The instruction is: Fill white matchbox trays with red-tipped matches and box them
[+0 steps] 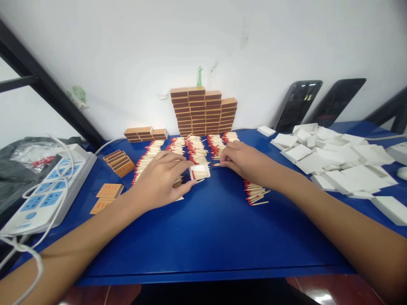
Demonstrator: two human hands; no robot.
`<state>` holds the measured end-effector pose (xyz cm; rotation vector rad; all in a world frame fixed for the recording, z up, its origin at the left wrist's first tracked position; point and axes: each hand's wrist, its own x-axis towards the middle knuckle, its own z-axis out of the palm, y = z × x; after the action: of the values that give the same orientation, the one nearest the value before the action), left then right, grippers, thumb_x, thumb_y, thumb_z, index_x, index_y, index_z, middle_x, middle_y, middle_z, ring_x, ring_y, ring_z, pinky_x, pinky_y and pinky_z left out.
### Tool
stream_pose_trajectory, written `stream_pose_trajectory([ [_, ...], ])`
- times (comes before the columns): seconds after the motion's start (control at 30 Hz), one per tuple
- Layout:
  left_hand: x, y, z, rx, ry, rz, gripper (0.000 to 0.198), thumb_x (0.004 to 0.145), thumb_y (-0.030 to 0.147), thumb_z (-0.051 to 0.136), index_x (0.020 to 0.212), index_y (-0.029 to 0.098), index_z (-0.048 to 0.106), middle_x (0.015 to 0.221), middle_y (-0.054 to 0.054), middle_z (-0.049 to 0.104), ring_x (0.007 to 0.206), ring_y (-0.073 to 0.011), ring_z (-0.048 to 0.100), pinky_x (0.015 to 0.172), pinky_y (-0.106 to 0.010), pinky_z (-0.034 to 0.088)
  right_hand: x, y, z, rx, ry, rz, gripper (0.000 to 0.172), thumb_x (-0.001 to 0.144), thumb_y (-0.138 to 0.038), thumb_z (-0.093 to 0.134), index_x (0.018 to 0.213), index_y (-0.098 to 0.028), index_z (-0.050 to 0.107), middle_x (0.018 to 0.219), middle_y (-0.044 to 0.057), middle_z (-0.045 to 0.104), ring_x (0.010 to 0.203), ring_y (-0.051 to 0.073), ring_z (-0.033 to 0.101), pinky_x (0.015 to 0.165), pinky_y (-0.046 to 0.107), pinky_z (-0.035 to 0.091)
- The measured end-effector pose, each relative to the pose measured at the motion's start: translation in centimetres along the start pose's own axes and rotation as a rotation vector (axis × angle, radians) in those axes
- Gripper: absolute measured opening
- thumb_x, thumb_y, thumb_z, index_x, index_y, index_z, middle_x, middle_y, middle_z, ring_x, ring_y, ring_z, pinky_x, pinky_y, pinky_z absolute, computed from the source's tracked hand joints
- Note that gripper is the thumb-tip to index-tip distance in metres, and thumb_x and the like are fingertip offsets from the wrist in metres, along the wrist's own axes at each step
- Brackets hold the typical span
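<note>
My left hand [167,178] grips the left end of a small white matchbox tray [205,168] between thumb and fingers. Several red-tipped matches [199,174] lie inside that tray. Just right of it, my right hand [233,157] pinches a match [216,164], its red head pointing left toward the tray. Behind and beside both hands, red-headed matches [195,148] are laid out in long rows on the blue table. A shorter row of matches [254,192] lies below my right wrist.
Brown matchboxes [203,112] are stacked against the wall, with others at left [119,162]. White empty trays [340,156] are heaped on the right, near two phones [299,103] leaning on the wall. A power strip [47,195] with loose white cables occupies the left side of the blue table [206,241].
</note>
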<state>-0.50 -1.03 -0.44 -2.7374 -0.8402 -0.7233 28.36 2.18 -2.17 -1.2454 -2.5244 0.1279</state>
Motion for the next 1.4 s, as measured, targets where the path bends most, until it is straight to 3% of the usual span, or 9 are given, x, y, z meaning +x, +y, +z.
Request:
stream_pose_trajectory([
  [0.47,-0.2,0.0,0.2,-0.014,0.002,-0.022,0.028,0.097,0.038,0.067,0.116,0.018,0.071,0.108,-0.012,0.076,0.104,-0.0276,0.070,0.095,-0.045,0.053,-0.8,-3.7,-1.6,0.135,0.178,-0.096,0.013,0.104,-0.028,0.057,0.093,-0.022,0.061,0.095,0.009,0.063,0.092,0.025,0.058,0.079,0.036,0.046],
  [1.4,-0.2,0.5,0.4,-0.116,0.089,0.036,0.031,0.093,0.035,0.074,0.118,0.017,0.069,0.110,-0.011,0.077,0.106,-0.0264,0.072,0.096,-0.044,0.056,-1.3,-6.1,-1.1,-0.039,0.216,-0.206,0.013,0.103,-0.019,0.059,0.091,-0.018,0.063,0.094,0.009,0.065,0.089,0.024,0.059,0.077,0.035,0.047],
])
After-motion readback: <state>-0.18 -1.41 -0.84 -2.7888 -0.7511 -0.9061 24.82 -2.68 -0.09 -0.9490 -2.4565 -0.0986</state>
